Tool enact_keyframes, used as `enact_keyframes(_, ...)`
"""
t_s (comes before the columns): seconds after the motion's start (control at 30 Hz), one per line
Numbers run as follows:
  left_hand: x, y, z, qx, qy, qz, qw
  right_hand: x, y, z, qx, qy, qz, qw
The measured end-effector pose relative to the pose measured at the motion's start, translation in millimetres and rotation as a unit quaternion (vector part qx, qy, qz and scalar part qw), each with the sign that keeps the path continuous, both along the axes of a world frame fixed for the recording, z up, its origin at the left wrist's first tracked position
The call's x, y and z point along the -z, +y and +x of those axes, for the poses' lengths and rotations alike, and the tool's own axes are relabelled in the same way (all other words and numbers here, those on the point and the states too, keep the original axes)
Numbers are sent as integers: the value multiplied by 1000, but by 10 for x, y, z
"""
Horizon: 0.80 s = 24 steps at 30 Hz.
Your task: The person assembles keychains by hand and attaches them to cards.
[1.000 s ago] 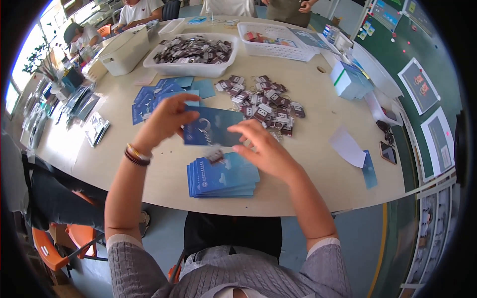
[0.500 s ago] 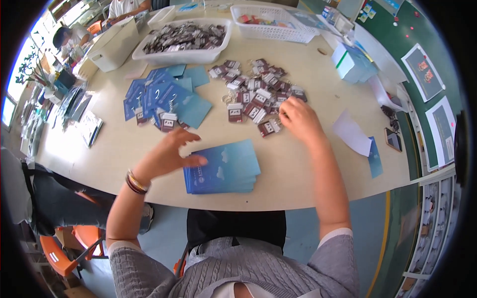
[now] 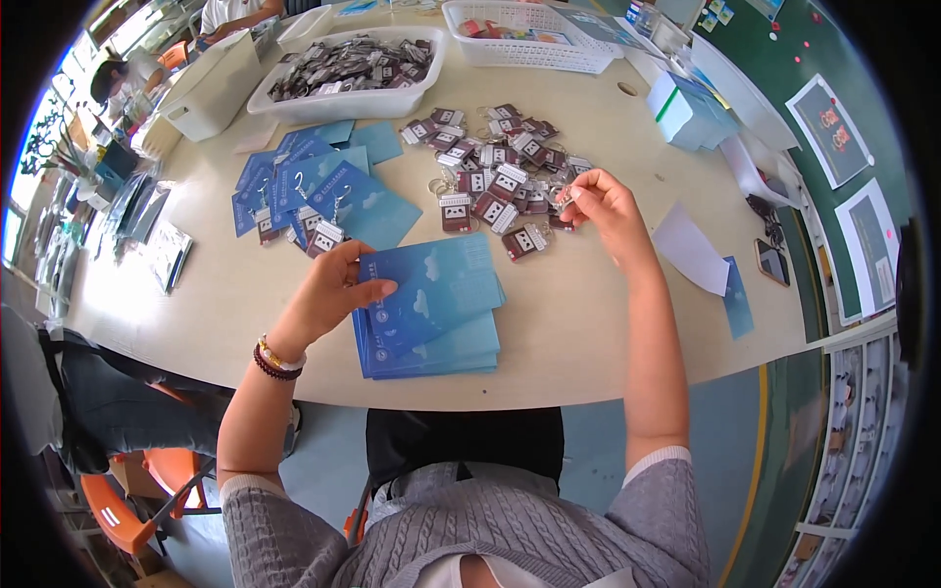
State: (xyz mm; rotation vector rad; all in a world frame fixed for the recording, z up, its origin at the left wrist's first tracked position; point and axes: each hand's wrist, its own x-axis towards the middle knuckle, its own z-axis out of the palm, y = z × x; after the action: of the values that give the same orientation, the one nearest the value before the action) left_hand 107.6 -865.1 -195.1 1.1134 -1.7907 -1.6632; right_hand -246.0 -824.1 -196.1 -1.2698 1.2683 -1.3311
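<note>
My left hand (image 3: 331,292) pinches the left end of a blue card (image 3: 441,284) with pale clouds, thumb on top. That card is lifted and shifted off the neat stack of blue cards (image 3: 456,351) in front of me. Over the right side of a pile of brown and white keychains (image 3: 508,184), my right hand (image 3: 610,211) is closed on a keychain by its metal ring (image 3: 565,199); the fingers and the pile hide most of it. Left of the pile, fanned blue cards (image 3: 328,186) lie with several keychains hooked on them.
A white tub (image 3: 431,90) full of keychains stands at the back, beside a white perforated basket (image 3: 529,54). On the right lie a sheet of white paper (image 3: 686,250), a single blue card (image 3: 737,299) and a phone (image 3: 772,262). Another person (image 3: 230,22) sits at the far left.
My left hand has closed on the top card and raised it from the stack. My right hand has drawn slightly up from the pile with a keychain ring in its fingertips.
</note>
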Motion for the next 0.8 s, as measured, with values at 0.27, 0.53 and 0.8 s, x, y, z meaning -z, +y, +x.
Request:
enact_keyframes(0.27, -145, 63, -120, 0, -94, -357, 929, -66, 41, 123, -35, -27, -45, 998)
enact_keyframes(0.53, -314, 44, -357, 3, 27, -143, 989, -309, 198, 513, -57, -92, -59, 992)
enact_keyframes(0.8, -308, 14, -669, -44, 72, -177, 981, -365, 317, 945, -107, 58, -13, 992)
